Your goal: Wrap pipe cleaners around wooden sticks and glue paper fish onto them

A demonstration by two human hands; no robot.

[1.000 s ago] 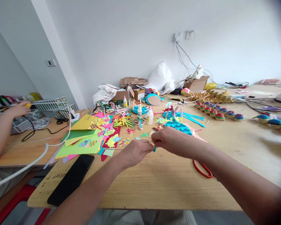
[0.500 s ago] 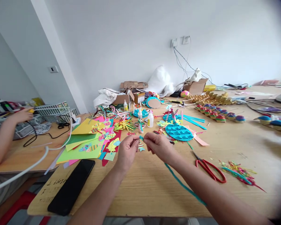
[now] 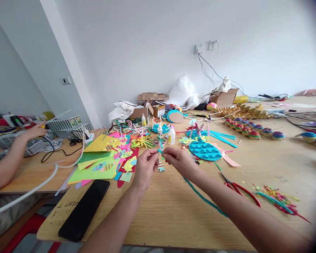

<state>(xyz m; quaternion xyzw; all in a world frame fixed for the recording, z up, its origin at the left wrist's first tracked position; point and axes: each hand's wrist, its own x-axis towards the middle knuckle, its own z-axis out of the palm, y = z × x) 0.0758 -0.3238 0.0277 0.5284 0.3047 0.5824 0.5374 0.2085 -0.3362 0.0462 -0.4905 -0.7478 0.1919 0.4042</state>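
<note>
Head view: a teal pipe cleaner [image 3: 160, 150] is pinched between left hand [image 3: 145, 168] and right hand [image 3: 181, 161]. Fingers are closed narrowly on its tip, apparently for twisting; scissors [image 3: 242, 189] lie at four o'clock.

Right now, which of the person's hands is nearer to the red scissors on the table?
The right hand. The red scissors lie to its right, beside the right forearm. The left hand is farther away, on the other side of the right hand.

Craft rm: coloured paper [image 3: 100, 168], glue bottles [image 3: 171, 135], scissors [image 3: 242, 189].
</note>
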